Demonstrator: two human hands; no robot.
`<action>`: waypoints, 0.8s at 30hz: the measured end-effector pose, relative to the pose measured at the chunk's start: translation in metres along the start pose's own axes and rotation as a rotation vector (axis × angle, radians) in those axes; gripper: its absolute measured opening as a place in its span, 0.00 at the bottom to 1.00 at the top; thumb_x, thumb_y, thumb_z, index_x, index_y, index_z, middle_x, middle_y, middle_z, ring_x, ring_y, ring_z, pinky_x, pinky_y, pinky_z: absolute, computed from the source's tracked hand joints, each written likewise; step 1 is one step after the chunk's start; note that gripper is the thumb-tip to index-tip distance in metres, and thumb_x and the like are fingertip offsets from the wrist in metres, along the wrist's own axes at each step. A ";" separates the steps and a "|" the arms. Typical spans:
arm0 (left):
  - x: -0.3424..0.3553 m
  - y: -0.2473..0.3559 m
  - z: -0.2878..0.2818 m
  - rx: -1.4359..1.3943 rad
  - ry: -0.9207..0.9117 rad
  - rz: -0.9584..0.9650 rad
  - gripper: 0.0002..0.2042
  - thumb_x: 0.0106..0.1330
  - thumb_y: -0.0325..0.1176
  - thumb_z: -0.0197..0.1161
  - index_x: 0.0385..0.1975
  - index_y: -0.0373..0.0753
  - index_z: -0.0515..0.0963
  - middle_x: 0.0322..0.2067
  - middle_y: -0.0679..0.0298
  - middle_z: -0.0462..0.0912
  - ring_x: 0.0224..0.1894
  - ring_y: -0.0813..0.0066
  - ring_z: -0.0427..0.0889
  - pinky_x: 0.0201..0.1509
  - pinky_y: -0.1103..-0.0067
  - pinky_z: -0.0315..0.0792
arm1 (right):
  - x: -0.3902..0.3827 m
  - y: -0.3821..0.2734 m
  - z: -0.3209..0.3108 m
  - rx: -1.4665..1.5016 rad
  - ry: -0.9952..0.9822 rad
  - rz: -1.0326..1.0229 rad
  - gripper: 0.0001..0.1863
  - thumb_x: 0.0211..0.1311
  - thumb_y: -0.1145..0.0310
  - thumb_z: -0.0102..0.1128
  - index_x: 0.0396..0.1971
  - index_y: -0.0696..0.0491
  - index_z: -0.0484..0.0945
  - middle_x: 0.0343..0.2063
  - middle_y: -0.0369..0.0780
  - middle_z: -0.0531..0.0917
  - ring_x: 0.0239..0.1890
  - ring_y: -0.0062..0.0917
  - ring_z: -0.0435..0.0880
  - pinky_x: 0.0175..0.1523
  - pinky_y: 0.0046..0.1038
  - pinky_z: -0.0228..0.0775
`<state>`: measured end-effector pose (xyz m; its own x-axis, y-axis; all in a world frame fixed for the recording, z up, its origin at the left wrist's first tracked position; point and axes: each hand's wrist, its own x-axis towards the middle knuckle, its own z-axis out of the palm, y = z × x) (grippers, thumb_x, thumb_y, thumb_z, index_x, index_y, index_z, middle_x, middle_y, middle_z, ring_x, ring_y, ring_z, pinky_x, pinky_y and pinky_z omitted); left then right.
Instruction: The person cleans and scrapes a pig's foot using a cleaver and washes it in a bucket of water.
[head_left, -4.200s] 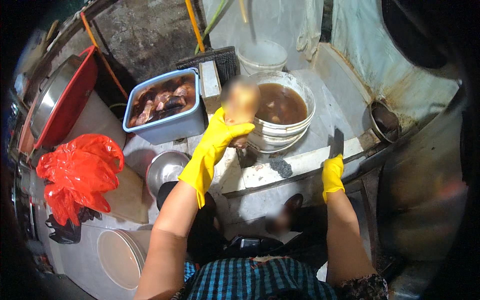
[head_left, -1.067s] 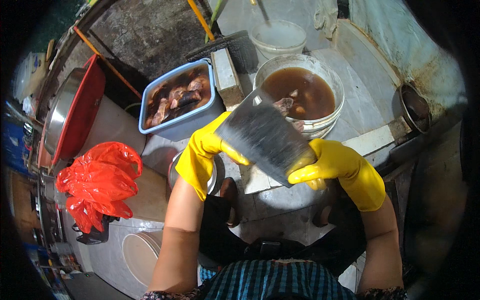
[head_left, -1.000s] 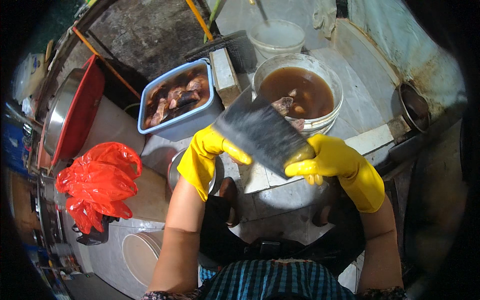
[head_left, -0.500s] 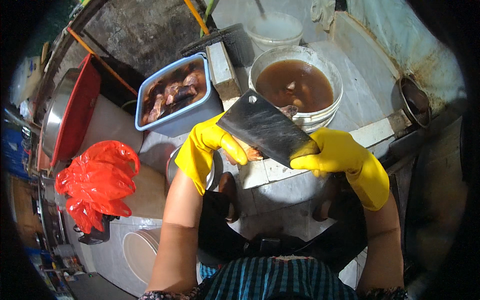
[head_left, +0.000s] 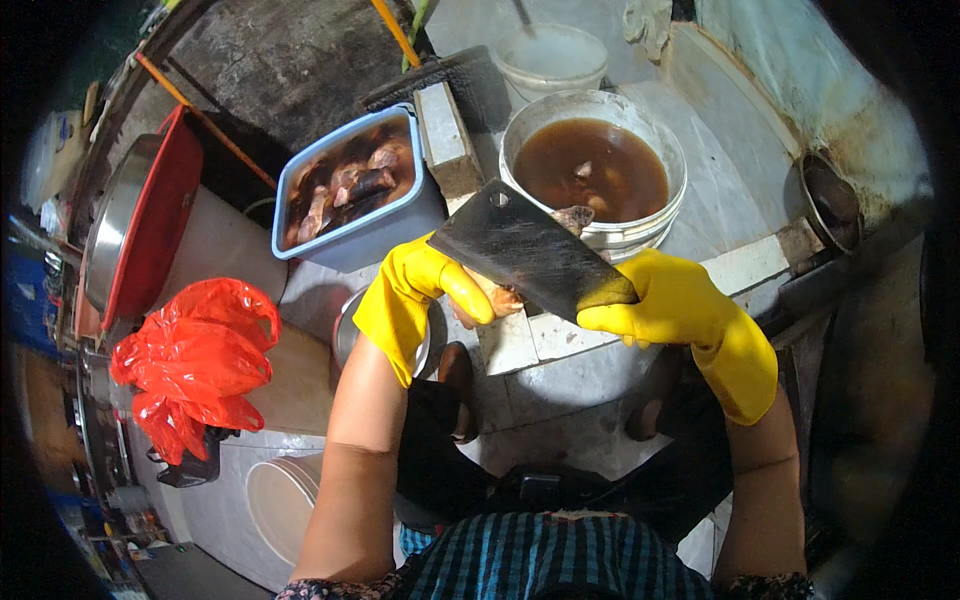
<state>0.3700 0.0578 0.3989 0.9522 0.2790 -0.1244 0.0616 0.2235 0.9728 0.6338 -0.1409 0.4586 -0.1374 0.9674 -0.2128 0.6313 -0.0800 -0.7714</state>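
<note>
From where I stand, the yellow-gloved right hand (head_left: 675, 300) has its fingers clamped around the near end of the cleaver (head_left: 525, 245), whose blade slants up and leftward to the left hand (head_left: 425, 285). That hand, also gloved, has its fingers closed on the meat (head_left: 505, 301), partly hidden below the blade; contact between the two cannot be confirmed. The cleaver should prove stiff and fairly heavy: grip at the handle end, clear of the edge. The meat is probably wet and slippery: hold firmly around its thickest part. Beyond the tiled ledge (head_left: 745, 268) stand the bucket (head_left: 625, 238) of brown liquid and, to its left, the blue tub (head_left: 370, 235); farther back, a white pail (head_left: 548, 82).
</note>
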 end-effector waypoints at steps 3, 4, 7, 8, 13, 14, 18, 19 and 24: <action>0.002 -0.010 -0.012 -0.100 -0.110 -0.018 0.31 0.36 0.18 0.82 0.49 0.34 0.83 0.43 0.57 0.88 0.45 0.67 0.86 0.46 0.74 0.81 | -0.002 0.002 -0.002 0.370 -0.205 0.055 0.18 0.60 0.54 0.74 0.38 0.55 0.90 0.18 0.37 0.85 0.18 0.19 0.83 0.27 0.23 0.73; 0.006 -0.013 -0.017 -0.159 -0.184 0.012 0.32 0.36 0.18 0.82 0.50 0.34 0.83 0.44 0.57 0.88 0.44 0.66 0.86 0.45 0.73 0.81 | -0.002 0.001 -0.003 0.493 -0.272 0.069 0.19 0.60 0.52 0.73 0.38 0.54 0.90 0.18 0.37 0.85 0.18 0.19 0.83 0.26 0.23 0.73; 0.020 -0.009 -0.005 -0.376 -0.262 0.123 0.37 0.36 0.17 0.80 0.55 0.33 0.79 0.46 0.54 0.87 0.44 0.63 0.87 0.45 0.71 0.81 | -0.006 -0.020 -0.003 0.379 -0.061 0.149 0.20 0.60 0.52 0.73 0.37 0.56 0.90 0.19 0.36 0.86 0.18 0.18 0.82 0.27 0.23 0.73; 0.020 0.009 0.022 -0.461 -0.188 0.175 0.39 0.36 0.16 0.79 0.57 0.32 0.77 0.47 0.54 0.86 0.45 0.61 0.86 0.46 0.70 0.81 | -0.006 -0.022 -0.006 0.333 0.022 0.169 0.20 0.60 0.52 0.73 0.37 0.56 0.89 0.20 0.36 0.86 0.18 0.18 0.82 0.27 0.23 0.73; 0.013 -0.021 -0.001 -0.310 0.013 0.227 0.51 0.32 0.19 0.82 0.67 0.32 0.68 0.54 0.53 0.83 0.56 0.58 0.82 0.60 0.65 0.77 | -0.018 -0.038 0.004 0.098 0.238 0.043 0.15 0.61 0.60 0.73 0.40 0.55 0.88 0.27 0.38 0.89 0.28 0.22 0.87 0.35 0.26 0.77; 0.015 -0.023 -0.001 -0.317 0.009 0.277 0.52 0.32 0.21 0.83 0.67 0.32 0.68 0.56 0.54 0.82 0.58 0.59 0.81 0.62 0.65 0.75 | -0.019 -0.040 0.003 0.130 0.235 0.064 0.14 0.61 0.60 0.73 0.40 0.55 0.88 0.28 0.39 0.89 0.30 0.25 0.88 0.37 0.27 0.77; 0.024 -0.020 0.003 -0.221 0.034 0.317 0.56 0.29 0.26 0.88 0.69 0.34 0.66 0.59 0.57 0.79 0.61 0.61 0.78 0.66 0.66 0.72 | -0.021 -0.033 0.008 0.080 0.311 0.013 0.14 0.63 0.59 0.69 0.39 0.54 0.87 0.29 0.44 0.88 0.33 0.40 0.88 0.39 0.36 0.78; 0.023 -0.014 0.003 -0.166 0.049 0.287 0.57 0.29 0.28 0.89 0.69 0.34 0.66 0.60 0.58 0.79 0.62 0.62 0.77 0.66 0.66 0.71 | -0.021 -0.028 0.013 0.021 0.352 -0.033 0.14 0.64 0.58 0.67 0.39 0.54 0.86 0.28 0.46 0.87 0.32 0.45 0.87 0.38 0.39 0.77; -0.014 -0.011 -0.029 0.168 0.093 0.172 0.47 0.35 0.33 0.90 0.61 0.32 0.74 0.53 0.55 0.83 0.55 0.62 0.82 0.59 0.64 0.77 | -0.025 -0.036 0.010 0.150 0.219 -0.011 0.13 0.62 0.59 0.69 0.37 0.54 0.86 0.27 0.46 0.87 0.31 0.39 0.88 0.36 0.36 0.78</action>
<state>0.3472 0.0786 0.3840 0.9220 0.3855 0.0357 -0.0425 0.0093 0.9991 0.6070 -0.1647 0.4857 0.0348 0.9961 -0.0814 0.5079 -0.0878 -0.8569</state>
